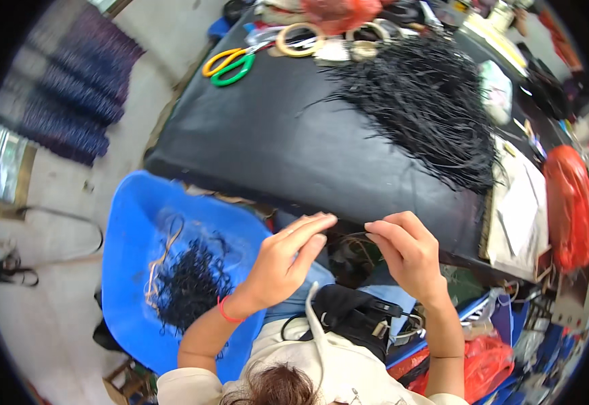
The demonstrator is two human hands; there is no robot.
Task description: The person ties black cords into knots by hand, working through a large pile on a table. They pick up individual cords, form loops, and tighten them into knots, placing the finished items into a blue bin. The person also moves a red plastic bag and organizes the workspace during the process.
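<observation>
Over my lap at the table's near edge, my right hand (409,253) pinches a thin dark strip (354,235) between thumb and forefinger. Its free end points toward my left hand (286,255). That hand is open, with straight fingers together and the thumb a little apart; I see nothing held in it. A red band circles the left wrist. Across the far right of the table spreads a big pile of thin black strips (416,101), similar in colour to the one I hold.
On the black tabletop (254,142) lie scissors (230,66) with yellow and green handles and a tape roll (300,39). A blue tub (129,270) at my left holds curly black scraps (190,283). White cloth (517,209) and a red plastic bag (570,209) lie right.
</observation>
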